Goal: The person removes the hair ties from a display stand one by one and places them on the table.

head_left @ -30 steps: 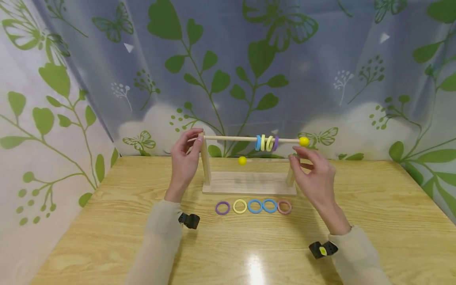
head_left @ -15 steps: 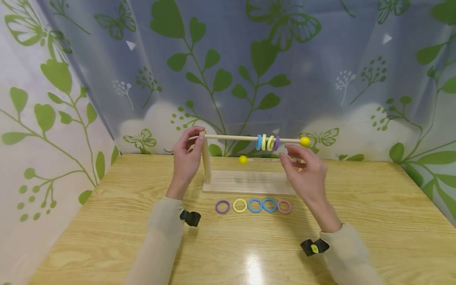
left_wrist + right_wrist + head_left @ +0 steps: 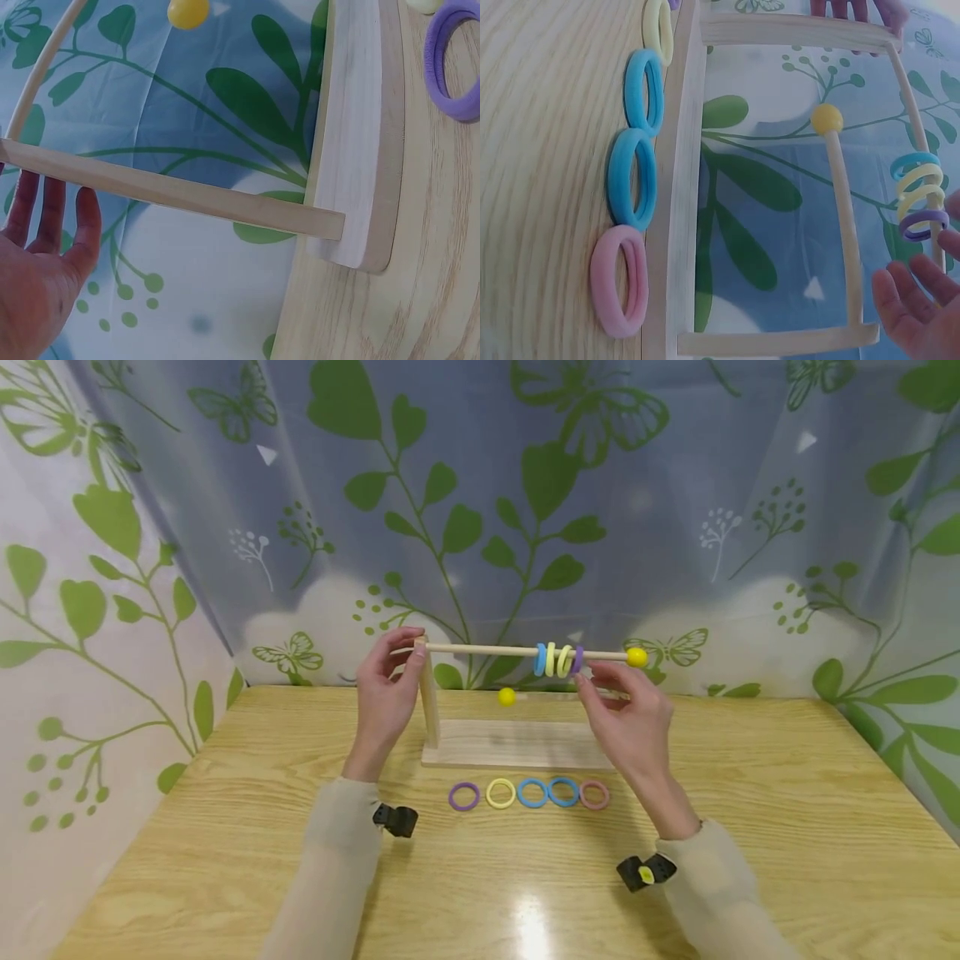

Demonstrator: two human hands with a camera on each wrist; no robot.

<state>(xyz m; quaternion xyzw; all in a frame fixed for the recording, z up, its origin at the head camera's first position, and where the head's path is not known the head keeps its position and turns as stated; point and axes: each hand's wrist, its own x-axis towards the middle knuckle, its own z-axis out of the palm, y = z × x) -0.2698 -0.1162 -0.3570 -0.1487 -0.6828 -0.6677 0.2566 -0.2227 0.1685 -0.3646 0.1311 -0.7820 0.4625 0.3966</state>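
Thumb and fingertips of the right hand (image 3: 634,717) sit narrowly parted at a soft-looking purple ring (image 3: 577,660); whether they pinch it, I cannot tell. It hangs on the pale wooden rod (image 3: 480,650), whose upright wooden post (image 3: 430,710) the left hand (image 3: 384,689) grips, likely for steadiness.

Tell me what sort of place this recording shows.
Probably an indoor tabletop corner set up for filming: a light-brown wood-grain table, a blue-and-white curtain printed with green leaves behind it, and a pale wooden two-rod stand on top.
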